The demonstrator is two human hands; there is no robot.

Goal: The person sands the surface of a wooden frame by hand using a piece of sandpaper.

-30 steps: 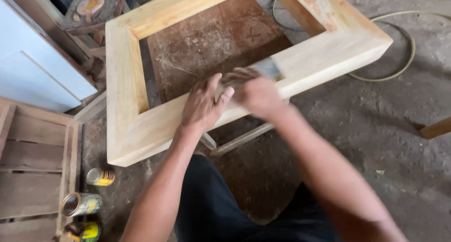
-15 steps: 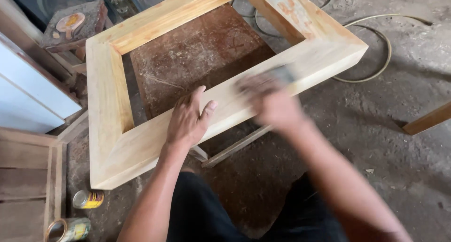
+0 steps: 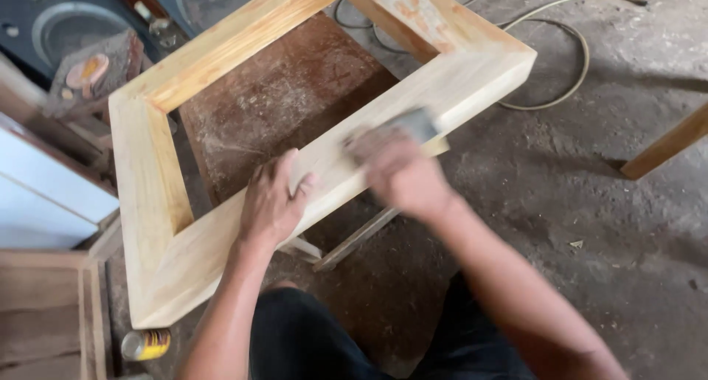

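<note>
my right hand (image 3: pixel 402 175) closed on sanding block (image 3: pixel 419 123), slid further right along near rail | my left hand (image 3: pixel 271 203) flat, open, stays pressing wooden frame (image 3: pixel 147 166) on rusty stool (image 3: pixel 280 107) | sanding stroke ongoing

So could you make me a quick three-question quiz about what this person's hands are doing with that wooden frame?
1. True or false: the left hand lies flat on the wooden frame.
2. What does the right hand press on the frame's near rail? A) a hammer B) a grey sanding pad C) a paintbrush
3. What lies on the floor by the frame's near left corner?

Key
1. True: palm down on the near rail.
2. B; the hand is blurred, so the pad's exact kind is unclear.
3. A small yellow can on its side.
</note>
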